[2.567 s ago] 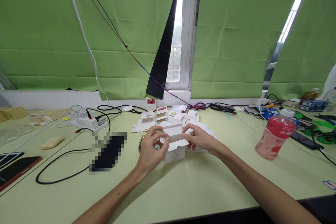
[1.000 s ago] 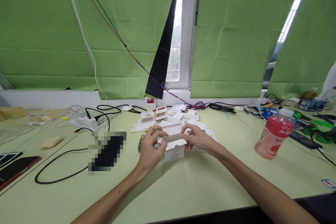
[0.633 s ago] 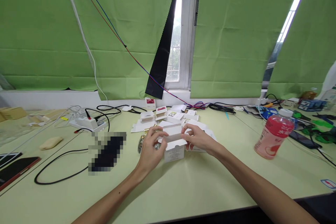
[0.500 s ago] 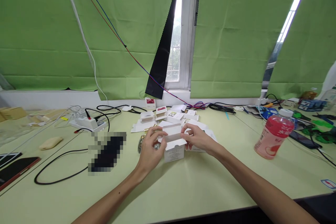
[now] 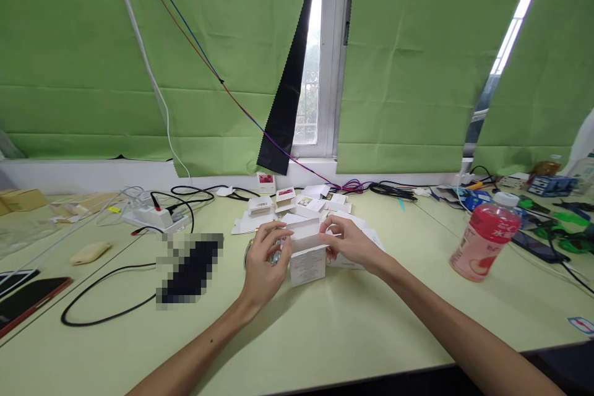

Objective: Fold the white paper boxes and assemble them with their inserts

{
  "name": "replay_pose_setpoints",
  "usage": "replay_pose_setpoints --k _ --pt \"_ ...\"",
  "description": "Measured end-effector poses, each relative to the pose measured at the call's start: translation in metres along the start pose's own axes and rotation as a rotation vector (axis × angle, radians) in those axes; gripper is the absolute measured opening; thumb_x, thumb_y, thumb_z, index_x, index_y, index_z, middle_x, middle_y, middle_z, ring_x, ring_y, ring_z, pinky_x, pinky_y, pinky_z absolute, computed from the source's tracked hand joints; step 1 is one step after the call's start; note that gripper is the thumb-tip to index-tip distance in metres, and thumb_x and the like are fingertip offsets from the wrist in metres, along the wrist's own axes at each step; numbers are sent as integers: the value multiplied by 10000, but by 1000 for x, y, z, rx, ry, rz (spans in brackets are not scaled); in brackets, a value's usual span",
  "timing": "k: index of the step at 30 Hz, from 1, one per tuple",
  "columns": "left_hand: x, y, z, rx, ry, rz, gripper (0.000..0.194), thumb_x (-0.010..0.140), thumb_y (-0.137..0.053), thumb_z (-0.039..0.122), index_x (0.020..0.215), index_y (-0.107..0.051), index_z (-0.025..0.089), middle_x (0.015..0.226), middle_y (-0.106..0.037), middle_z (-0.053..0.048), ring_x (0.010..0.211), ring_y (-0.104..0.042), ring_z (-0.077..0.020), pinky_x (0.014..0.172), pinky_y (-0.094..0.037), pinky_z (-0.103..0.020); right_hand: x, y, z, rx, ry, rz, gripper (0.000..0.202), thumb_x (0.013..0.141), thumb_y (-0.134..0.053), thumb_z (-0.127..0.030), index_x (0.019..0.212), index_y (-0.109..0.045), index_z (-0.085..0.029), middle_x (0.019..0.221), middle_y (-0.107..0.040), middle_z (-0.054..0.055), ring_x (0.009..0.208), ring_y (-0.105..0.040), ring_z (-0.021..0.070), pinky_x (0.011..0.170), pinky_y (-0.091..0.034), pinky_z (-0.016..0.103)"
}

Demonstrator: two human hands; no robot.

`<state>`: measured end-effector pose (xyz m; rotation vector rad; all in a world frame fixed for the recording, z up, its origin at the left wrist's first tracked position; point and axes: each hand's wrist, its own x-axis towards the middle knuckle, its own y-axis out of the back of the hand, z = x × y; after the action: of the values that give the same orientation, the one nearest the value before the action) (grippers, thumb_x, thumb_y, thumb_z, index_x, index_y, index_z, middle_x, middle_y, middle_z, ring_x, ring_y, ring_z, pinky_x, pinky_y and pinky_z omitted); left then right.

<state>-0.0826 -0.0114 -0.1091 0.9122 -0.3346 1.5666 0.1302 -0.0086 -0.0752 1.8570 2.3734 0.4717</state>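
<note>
A small white cardboard box (image 5: 308, 267) stands on the table in front of me, its top open and its printed side facing me. My left hand (image 5: 268, 258) is curled at the box's left edge, thumb and fingertips closed on the rim. On the opposite side, my right hand (image 5: 351, 245) pinches the upper right edge, its lower fingers bent beside the wall. A raised flap (image 5: 306, 228) rises at the back of the box. Shiny round metal items (image 5: 275, 256) sit behind my left hand, largely covered by it. What is inside the box cannot be made out.
Several small white cartons (image 5: 310, 205) and flattened card pieces lie behind the box. A pink drink bottle (image 5: 485, 238) stands at right. Leftward are a power strip (image 5: 155, 218), a black cable (image 5: 69, 312), a pixelated dark patch (image 5: 192, 269) and a phone (image 5: 32, 300).
The box's front flap, which was sticking out towards me, is now folded inward, so the printed front shows up to its top edge. Both hands stay at the box with small finger shifts.
</note>
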Motion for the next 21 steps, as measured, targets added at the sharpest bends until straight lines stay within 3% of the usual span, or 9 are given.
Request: replay_pose_setpoints --k 7,15,21 --pt "1 1 -3 -15 1 -18 172 951 -577 313 1002 -727 243 1181 -575 -82 1010 -640 -192 672 -633 -248 -1 4 -3 -14 -46 -24 125 885 -626 -310 875 -541 -218 605 -579 -61 529 -581 109 578 -475 237" --pt "1 1 0 22 -30 9 179 962 -568 324 1022 -710 233 1140 -574 -79 994 -636 -180 682 -609 -231 1 7 -1 -57 -5 -34 296 897 -622 -508 893 -565 -218 668 -555 -41 612 -603 125 544 -487 223" --pt "1 3 5 35 -91 109 160 980 -542 298 1037 -663 209 1059 -580 -67 903 -615 -154 647 -576 -216 0 11 -5 -98 44 31 416 904 -561 -628 893 -605 -214 682 -528 -51 554 -542 97 564 -457 236"
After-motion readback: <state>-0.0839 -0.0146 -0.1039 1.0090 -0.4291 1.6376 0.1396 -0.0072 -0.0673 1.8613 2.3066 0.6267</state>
